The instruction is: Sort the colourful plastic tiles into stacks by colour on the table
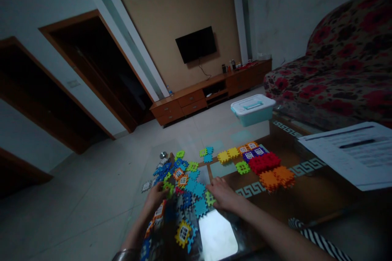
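At the left of the glass table, the fingers of my left hand (155, 196) are curled at a green interlocking plastic tile (168, 189) in the loose pile. My right hand (223, 194) has its fingers bent around the edge of another green interlocking tile (210, 198). Light blue tiles (198, 189) lie between the two hands. Close by are orange tiles with white window inserts (183, 181) and dark blue tiles (186, 200). A yellow tile with a window insert (183, 233) lies nearer to me.
Sorted by colour at the right are red tiles (264, 162), orange tiles (277, 178), purple tiles (254, 153) and yellow tiles (228, 155). Printed paper (352, 163) bears a dark pen (357, 143). A teal lidded box (253, 110) stands beyond.
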`<state>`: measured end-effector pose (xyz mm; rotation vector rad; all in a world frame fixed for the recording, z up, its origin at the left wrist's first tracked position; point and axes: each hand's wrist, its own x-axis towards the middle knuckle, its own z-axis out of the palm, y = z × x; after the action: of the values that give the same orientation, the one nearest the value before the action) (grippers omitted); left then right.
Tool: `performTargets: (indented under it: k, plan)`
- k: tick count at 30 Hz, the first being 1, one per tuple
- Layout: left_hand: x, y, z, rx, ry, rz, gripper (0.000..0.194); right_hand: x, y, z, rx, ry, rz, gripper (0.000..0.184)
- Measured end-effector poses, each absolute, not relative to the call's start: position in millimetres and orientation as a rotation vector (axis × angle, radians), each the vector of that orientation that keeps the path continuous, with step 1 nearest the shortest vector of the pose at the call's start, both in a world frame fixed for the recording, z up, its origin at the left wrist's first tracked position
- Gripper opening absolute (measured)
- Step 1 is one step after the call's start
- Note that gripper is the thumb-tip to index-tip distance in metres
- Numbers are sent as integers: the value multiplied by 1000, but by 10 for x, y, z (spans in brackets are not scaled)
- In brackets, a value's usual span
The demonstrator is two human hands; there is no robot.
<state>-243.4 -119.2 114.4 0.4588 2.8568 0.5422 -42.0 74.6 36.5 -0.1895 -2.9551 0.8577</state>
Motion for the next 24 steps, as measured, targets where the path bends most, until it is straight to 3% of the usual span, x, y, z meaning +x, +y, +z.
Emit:
performTargets:
  k: [4, 8, 10, 18, 22, 24]
  plan:
    - [-1792, -1063, 889, 704, 2322, 733, 42, -461, 772, 318, -244, -2964, 877, 48]
    - [-1178, -865, 597, 836, 2099, 721, 49, -424, 913, 333, -316, -2884, 1105, 19]
    - [-995, -779, 537, 915, 2173, 692, 51, -367, 1038, 386, -366, -2819, 1209, 14]
    - [-737, -719, 555, 1202, 2405, 408, 59, 21, 1372, 451, -470, -2740, 1310, 23]
    - [-722, -718, 544, 1236, 2416, 420, 57, 100, 1352, 422, -482, -2829, 1117, 26]
    - [-729, -701, 540, 1228, 2420, 439, 55, 114, 1345, 419, -416, -2896, 1032, 38]
